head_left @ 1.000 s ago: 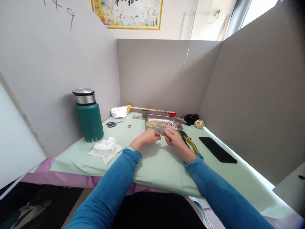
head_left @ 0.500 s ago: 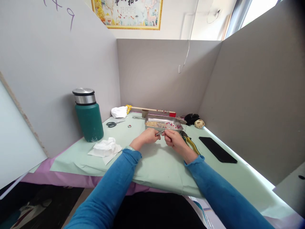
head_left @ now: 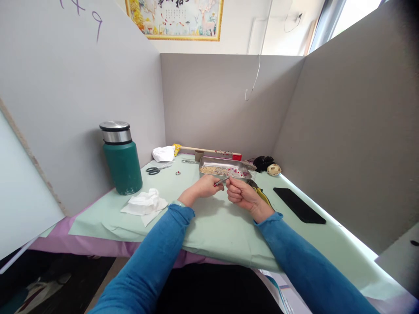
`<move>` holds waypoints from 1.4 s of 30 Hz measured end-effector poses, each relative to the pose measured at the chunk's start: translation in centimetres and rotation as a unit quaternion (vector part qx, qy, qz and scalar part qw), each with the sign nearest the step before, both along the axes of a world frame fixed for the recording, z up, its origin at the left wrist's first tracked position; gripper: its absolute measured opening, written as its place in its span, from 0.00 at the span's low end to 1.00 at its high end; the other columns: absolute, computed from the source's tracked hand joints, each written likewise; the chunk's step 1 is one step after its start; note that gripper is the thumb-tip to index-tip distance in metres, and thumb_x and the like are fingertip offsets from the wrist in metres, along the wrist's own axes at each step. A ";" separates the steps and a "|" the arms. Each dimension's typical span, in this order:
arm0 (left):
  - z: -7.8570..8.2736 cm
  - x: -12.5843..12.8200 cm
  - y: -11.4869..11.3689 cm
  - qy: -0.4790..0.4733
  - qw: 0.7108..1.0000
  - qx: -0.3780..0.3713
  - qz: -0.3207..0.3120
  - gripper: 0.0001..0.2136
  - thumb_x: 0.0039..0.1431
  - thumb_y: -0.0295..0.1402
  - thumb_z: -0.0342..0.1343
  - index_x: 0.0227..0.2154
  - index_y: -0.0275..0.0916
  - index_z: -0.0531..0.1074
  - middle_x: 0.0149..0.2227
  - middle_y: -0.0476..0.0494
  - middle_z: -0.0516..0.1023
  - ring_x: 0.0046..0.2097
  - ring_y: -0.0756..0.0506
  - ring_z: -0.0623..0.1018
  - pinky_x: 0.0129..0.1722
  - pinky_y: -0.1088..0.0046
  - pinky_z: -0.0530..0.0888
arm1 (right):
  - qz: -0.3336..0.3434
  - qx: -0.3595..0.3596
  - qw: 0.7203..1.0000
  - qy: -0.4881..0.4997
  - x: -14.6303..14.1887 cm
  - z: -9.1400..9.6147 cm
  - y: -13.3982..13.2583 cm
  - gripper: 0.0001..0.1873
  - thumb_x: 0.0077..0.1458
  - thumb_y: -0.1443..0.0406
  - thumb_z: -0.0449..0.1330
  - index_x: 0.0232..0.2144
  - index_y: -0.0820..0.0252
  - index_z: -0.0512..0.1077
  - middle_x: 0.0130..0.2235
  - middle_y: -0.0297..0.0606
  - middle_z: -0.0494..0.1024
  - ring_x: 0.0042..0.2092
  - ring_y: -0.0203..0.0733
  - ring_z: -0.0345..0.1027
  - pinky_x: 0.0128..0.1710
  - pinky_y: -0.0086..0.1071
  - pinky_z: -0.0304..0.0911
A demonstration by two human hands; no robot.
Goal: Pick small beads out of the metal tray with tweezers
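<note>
My left hand (head_left: 203,187) is closed around a thin metal tool (head_left: 221,180) that looks like tweezers, its tip pointing right. My right hand (head_left: 241,193) is curled just beside that tip, fingers pinched on something too small to name. Both hands hover over the pale green mat (head_left: 209,222), just in front of a shallow metal tray (head_left: 225,168) holding small tan and pink bits.
A green flask (head_left: 121,159) stands at the left, with crumpled tissue (head_left: 145,203) in front. Scissors (head_left: 156,169), a white cloth (head_left: 163,153) and a wooden stick (head_left: 209,151) lie at the back. Yellow-handled pliers (head_left: 263,196) and a black phone (head_left: 298,205) lie to the right. Grey partitions enclose the desk.
My right hand has turned and shifted slightly right, palm more upward. The left hand and tool have barely moved.
</note>
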State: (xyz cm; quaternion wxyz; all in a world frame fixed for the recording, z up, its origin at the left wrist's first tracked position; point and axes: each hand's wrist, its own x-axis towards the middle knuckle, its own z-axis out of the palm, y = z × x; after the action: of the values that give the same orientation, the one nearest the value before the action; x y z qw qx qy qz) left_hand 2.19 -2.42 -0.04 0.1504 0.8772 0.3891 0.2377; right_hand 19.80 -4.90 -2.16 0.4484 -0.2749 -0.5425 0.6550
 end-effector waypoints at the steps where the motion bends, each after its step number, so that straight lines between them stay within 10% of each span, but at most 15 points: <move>1: 0.0 0.0 0.0 -0.002 1.000 0.002 -0.001 0.12 0.55 0.36 0.49 0.23 0.36 0.72 0.21 0.52 0.67 0.25 0.52 0.63 0.28 0.75 0.60 | 0.001 -0.001 1.000 0.002 0.0 0.0 0.0 0.15 0.54 0.53 0.57 0.30 0.59 0.65 0.17 0.21 0.44 0.18 0.28 0.32 0.17 0.25 0.34; 22: -0.5 -0.1 0.7 0.064 0.994 0.021 0.081 0.10 0.54 0.35 0.50 0.25 0.37 0.73 0.24 0.44 0.75 0.28 0.48 0.70 0.27 0.74 0.61 | -0.188 0.122 0.962 -0.158 -1.7 -0.4 0.0 0.17 0.50 0.51 0.56 0.26 0.60 0.65 0.18 0.26 0.57 0.18 0.28 0.45 0.16 0.26 0.39; 42: -0.4 0.0 0.6 0.075 0.993 0.017 0.093 0.11 0.54 0.35 0.49 0.27 0.37 0.75 0.26 0.42 0.76 0.30 0.46 0.72 0.29 0.73 0.62 | -0.201 0.134 0.959 -0.151 -1.6 -0.7 0.4 0.15 0.51 0.53 0.55 0.26 0.60 0.66 0.17 0.26 0.59 0.17 0.27 0.46 0.16 0.25 0.39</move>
State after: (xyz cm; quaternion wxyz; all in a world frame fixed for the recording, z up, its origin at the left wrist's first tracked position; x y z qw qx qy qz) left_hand 2.23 -1.81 -0.49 0.0833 0.8550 0.4749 0.1908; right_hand 18.18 -4.49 -2.89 0.5161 -0.4112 -0.6205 0.4236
